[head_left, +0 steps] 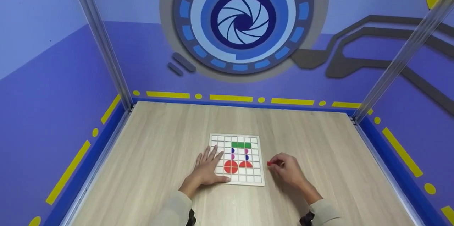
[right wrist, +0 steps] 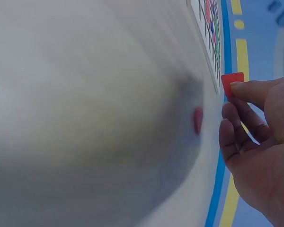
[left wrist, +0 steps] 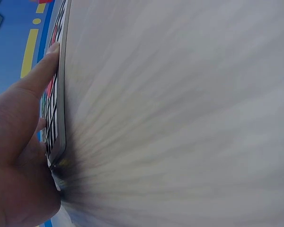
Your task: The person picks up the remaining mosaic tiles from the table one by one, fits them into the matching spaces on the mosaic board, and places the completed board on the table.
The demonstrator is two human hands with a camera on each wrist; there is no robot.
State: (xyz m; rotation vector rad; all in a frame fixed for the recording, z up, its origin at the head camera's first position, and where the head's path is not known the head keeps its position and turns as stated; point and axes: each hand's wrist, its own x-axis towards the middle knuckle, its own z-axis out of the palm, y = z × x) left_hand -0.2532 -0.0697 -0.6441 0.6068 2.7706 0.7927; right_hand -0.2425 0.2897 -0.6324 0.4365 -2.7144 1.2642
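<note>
A white grid board [head_left: 255,180] with a pale frame lies flat on the table. On it are a green bar [head_left: 241,145], small blue and pink half-rounds [head_left: 232,153], a full red circle [head_left: 231,166] and a red half circle [head_left: 245,164]. My left hand [head_left: 207,169] rests over the board's left side, fingers spread and straight, thumb along the near edge. Just off the board's right edge, my right hand [head_left: 289,169] pinches a small red tile [right wrist: 233,83] between thumb and fingertips. A small reddish piece [right wrist: 198,120] shows on the table below that hand.
The pale wooden table [head_left: 159,141] stretches around the board. Blue walls [head_left: 142,55] with yellow marks enclose it at the back and sides, with metal posts [head_left: 103,41] in the corners.
</note>
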